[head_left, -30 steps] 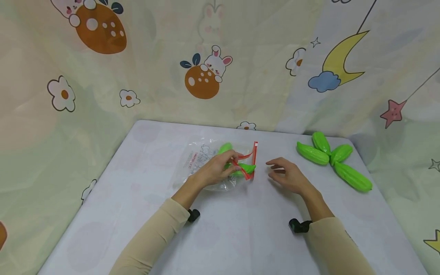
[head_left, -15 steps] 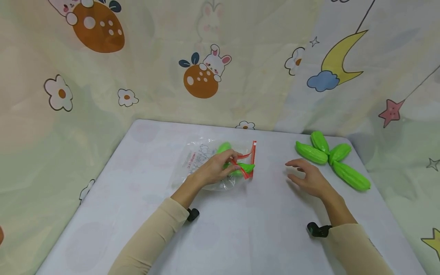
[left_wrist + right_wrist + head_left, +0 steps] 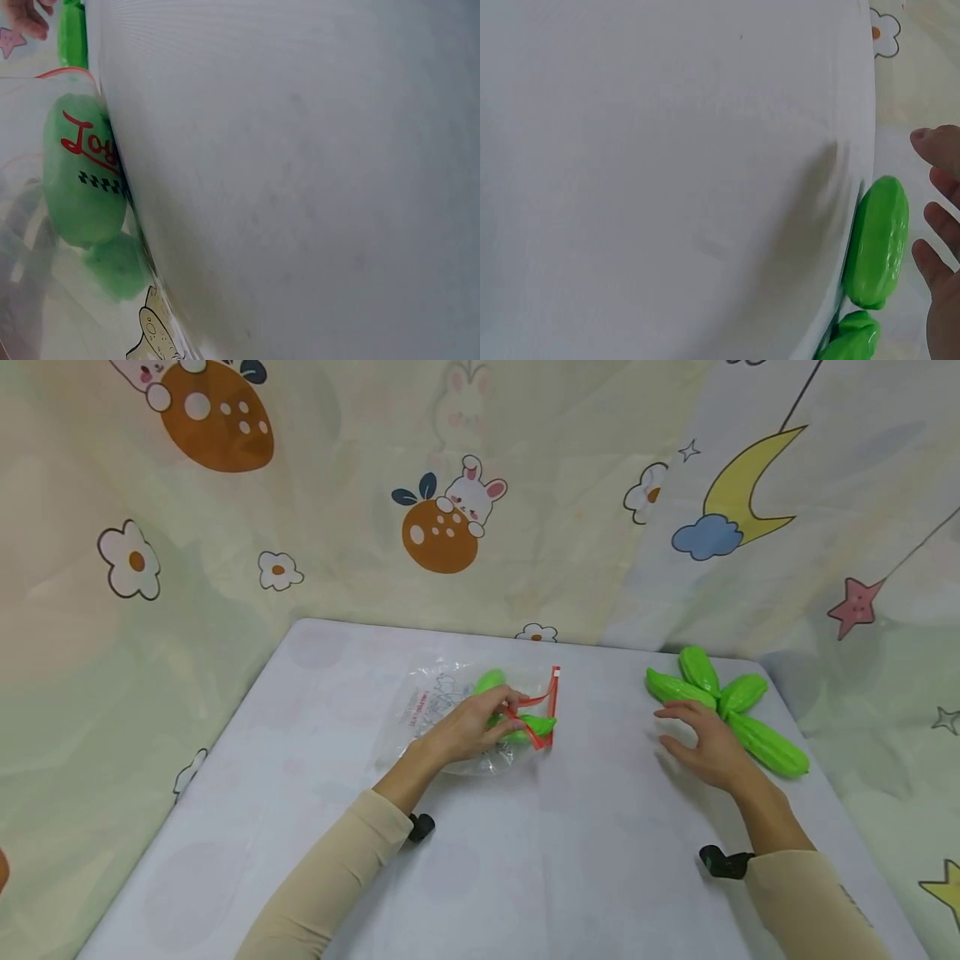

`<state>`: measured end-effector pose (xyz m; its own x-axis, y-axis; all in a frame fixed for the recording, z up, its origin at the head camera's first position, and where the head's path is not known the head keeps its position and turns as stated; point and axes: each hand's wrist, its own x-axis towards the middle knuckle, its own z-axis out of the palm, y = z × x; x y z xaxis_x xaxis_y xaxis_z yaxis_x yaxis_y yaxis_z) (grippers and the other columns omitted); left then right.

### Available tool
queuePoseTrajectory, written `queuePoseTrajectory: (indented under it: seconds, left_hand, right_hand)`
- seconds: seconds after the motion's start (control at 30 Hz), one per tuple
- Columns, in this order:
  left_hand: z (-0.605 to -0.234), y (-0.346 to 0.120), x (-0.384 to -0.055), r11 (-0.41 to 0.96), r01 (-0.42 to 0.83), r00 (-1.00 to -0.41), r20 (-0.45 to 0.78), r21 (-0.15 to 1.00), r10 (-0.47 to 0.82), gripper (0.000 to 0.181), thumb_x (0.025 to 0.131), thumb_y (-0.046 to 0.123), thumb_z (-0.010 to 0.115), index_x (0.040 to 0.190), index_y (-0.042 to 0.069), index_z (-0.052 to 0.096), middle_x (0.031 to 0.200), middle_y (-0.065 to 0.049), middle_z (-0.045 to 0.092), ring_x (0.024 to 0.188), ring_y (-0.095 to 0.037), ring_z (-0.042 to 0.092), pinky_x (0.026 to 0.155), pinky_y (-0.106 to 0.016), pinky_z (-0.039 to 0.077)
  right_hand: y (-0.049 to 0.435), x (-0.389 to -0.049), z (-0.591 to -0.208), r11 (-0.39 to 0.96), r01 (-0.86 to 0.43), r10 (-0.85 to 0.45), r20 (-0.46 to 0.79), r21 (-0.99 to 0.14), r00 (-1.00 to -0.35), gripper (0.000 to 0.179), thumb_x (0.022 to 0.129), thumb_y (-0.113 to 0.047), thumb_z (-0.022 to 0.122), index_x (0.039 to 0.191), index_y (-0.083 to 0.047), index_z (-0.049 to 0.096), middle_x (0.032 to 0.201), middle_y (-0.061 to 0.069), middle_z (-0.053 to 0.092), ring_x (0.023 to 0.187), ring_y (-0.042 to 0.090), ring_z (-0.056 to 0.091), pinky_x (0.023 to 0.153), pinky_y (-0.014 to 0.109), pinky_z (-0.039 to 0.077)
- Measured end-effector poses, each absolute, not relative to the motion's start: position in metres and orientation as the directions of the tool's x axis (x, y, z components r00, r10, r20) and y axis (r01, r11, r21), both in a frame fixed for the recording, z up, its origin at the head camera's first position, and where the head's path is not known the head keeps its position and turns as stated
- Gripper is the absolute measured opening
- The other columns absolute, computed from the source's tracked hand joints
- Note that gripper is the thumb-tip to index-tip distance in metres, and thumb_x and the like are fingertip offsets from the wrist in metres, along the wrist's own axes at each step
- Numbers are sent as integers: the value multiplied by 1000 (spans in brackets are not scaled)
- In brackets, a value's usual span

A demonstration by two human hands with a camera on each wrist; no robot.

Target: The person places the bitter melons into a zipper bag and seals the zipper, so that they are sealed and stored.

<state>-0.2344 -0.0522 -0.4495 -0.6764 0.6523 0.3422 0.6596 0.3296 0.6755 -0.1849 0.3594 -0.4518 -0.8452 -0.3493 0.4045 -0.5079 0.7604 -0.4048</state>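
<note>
Green oblong pieces (image 3: 768,745), crinkled plastic bag (image 3: 420,706)

white table (image 3: 555,860) | pale backdrop (image 3: 570,552) behind | prints: yellow moon (image 3: 727,485), blue cloud (image 3: 707,537), pink star (image 3: 856,608)

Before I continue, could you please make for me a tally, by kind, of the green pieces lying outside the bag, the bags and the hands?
Green pieces outside: 4
Bag: 1
Hands: 2 (left hand, right hand)
Total: 7
</note>
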Motion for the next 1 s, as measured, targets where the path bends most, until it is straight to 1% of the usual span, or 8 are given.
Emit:
queuePoseTrajectory:
  seconds: [0.2,0.27,0.37,0.43,0.5,0.67,0.9,1.0]
  left_hand:
    - [-450,-53,-235,326,660,-676,345,677,652,27,99,26,71,114,10,55,125,3,64,105,-12,65,92,-32,57]
    - [-451,-53,-235,324,661,-674,347,676,652,27,99,25,71,114,10,55,124,4,64,105,-11,65,92,-31,57]
    - [-451,-53,-235,323,665,-672,350,674,653,27,99,25,71,114,10,55,124,3,64,105,-11,64,92,-31,57]
    - [-452,-53,-235,324,665,-672,350,672,652,26,98,25,71,113,12,55,125,3,64,105,-11,64,92,-31,57]
    - [-453,-53,-236,326,664,-674,350,673,651,25,98,25,71,113,13,55,125,3,64,105,-10,65,91,-30,57]
    - [-454,-53,-236,330,658,-679,344,677,648,26,98,25,71,114,12,55,123,4,64,103,-10,65,89,-24,55]
    - [-453,-53,-236,330,654,-679,335,681,653,28,99,27,70,116,9,56,124,-2,65,103,-11,64,88,-25,55]
    - [-453,-53,-236,338,652,-681,329,679,654,28,99,28,70,119,12,57,125,0,64,104,-10,64,89,-24,55]
  right_hand:
    - [373,-182,-453,748,-526,-351,431,-404,-831,41,78,9,80,116,0,68,127,26,59,117,46,53,103,6,22]
    - [376,-180,-453,763,-511,-340,427,-395,-838,41,79,8,79,117,-1,68,129,25,58,119,46,52,106,18,30]
    - [383,-179,-454,783,-495,-333,417,-378,-846,42,78,8,79,118,-1,67,132,27,56,120,50,50,106,45,38]
    - [388,-178,-454,791,-480,-324,406,-380,-855,42,78,8,79,118,0,67,134,29,55,122,53,48,99,62,39]
    - [393,-177,-454,805,-462,-313,396,-373,-863,44,78,8,79,119,1,66,135,32,54,122,56,47,96,69,38]
    - [407,-173,-451,843,-409,-278,369,-350,-887,47,78,6,80,122,0,64,137,35,51,121,61,43,95,75,35]
    - [425,-167,-450,877,-353,-239,339,-326,-910,52,80,4,79,128,-1,60,138,36,49,121,62,42,92,79,32]
    - [434,-166,-451,888,-336,-230,329,-315,-916,53,80,3,79,129,0,59,138,36,49,121,63,41,90,80,31]
